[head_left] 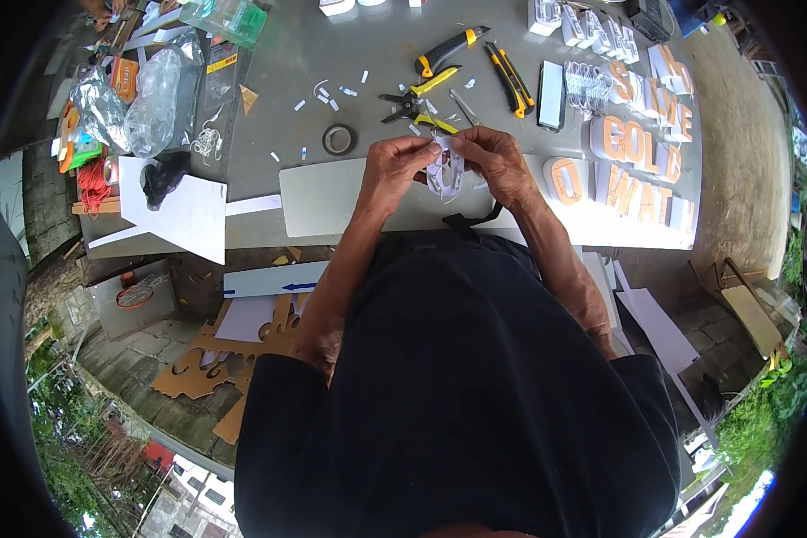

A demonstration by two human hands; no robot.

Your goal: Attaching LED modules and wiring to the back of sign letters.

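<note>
Near the table's front edge, both hands hold a small white oval letter shell point(440, 184) with thin wire or strip in it. My left hand point(398, 169) pinches its left rim. The fingers of my right hand point(497, 165) are closed on its upper right side. What lies between the fingertips is partly hidden. Just beyond the hands are yellow-handled wire strippers point(410, 106) and a thin metal blade or tool point(464, 108). A pale board point(323, 190) lies flat under the hands.
A black-and-yellow cutter point(509, 82), a roll of black tape point(339, 139) and pliers point(450, 52) lie beyond. On the right stand several white box letters with brown faces point(626, 143). At left are plastic bags point(152, 121), red wire point(93, 184) and a white board offcut point(188, 215).
</note>
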